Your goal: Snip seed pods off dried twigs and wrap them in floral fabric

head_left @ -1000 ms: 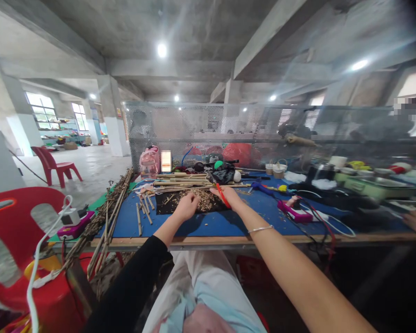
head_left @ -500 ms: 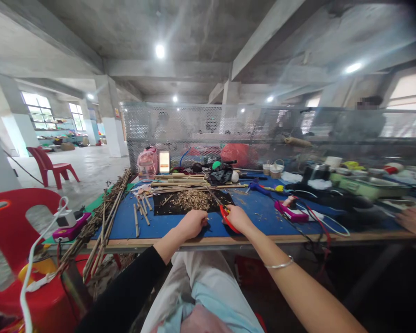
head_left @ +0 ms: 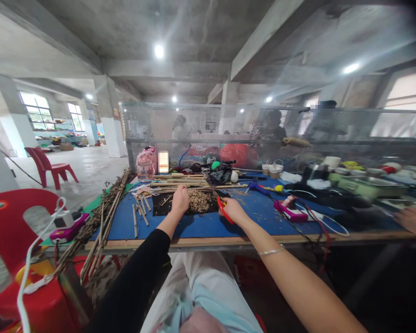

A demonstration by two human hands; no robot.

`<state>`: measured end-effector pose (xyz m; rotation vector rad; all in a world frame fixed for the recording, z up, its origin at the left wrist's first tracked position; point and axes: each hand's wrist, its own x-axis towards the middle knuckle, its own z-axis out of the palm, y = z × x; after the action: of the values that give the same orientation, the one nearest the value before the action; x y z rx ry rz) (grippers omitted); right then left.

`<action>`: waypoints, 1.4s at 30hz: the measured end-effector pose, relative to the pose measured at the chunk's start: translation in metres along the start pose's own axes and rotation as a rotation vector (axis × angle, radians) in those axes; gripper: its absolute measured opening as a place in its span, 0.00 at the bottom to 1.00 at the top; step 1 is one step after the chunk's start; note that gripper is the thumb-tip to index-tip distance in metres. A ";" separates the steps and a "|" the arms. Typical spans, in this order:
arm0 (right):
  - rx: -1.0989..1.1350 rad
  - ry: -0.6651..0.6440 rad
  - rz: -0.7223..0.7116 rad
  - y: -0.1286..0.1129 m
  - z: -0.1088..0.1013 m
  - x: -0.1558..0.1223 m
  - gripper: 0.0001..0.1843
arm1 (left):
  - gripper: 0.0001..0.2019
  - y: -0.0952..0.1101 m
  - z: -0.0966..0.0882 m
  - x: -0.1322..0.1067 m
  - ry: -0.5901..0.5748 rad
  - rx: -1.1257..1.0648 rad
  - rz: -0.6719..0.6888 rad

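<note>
My left hand point(head_left: 180, 200), in a black sleeve, reaches forward onto a black mat point(head_left: 159, 206) that carries a heap of small cut stick pieces point(head_left: 198, 201); its fingers curl down into the pile. My right hand point(head_left: 233, 210), with a thin bangle on the wrist, is closed on red-handled scissors point(head_left: 222, 209) just right of the mat, blades pointing away from me. Long bamboo sticks point(head_left: 180, 183) lie across the blue table top point(head_left: 208, 225) behind the mat.
Short stick lengths point(head_left: 138, 212) lie left of the mat, and long twigs point(head_left: 104, 217) hang off the table's left edge. A pink glue gun point(head_left: 291, 210) with cables lies to the right. A red chair point(head_left: 17, 259) stands at left. Another person's hand point(head_left: 414, 221) rests at far right. A mesh screen backs the table.
My left hand went from the table's near edge forward onto the pile of cut pieces. My right hand with the scissors moved slightly forward too.
</note>
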<state>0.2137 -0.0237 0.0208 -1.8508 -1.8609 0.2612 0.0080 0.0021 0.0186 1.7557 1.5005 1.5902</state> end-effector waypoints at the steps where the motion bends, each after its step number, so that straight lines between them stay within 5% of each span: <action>1: 0.012 0.035 -0.006 -0.007 -0.001 0.009 0.12 | 0.12 -0.001 0.003 -0.001 0.008 -0.016 -0.004; 8: 0.050 0.191 -0.085 -0.052 0.023 0.032 0.23 | 0.10 -0.005 0.011 0.009 -0.020 -0.205 -0.011; 14: 0.168 0.218 -0.100 -0.043 0.048 0.018 0.26 | 0.08 -0.013 0.018 0.003 -0.088 -0.402 -0.143; 23: 0.098 0.151 -0.184 -0.041 0.049 0.005 0.26 | 0.21 -0.019 0.004 -0.007 -0.192 -0.635 -0.344; 37: -0.026 0.227 -0.289 -0.043 0.053 0.002 0.30 | 0.24 -0.022 0.011 -0.008 -0.265 -0.691 -0.301; 42: -0.037 0.153 -0.257 -0.046 0.047 -0.001 0.28 | 0.22 -0.023 0.012 -0.007 -0.269 -0.690 -0.270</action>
<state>0.1513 -0.0180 0.0018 -1.5835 -1.9801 -0.0038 0.0087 0.0096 -0.0073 1.2484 0.8648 1.4254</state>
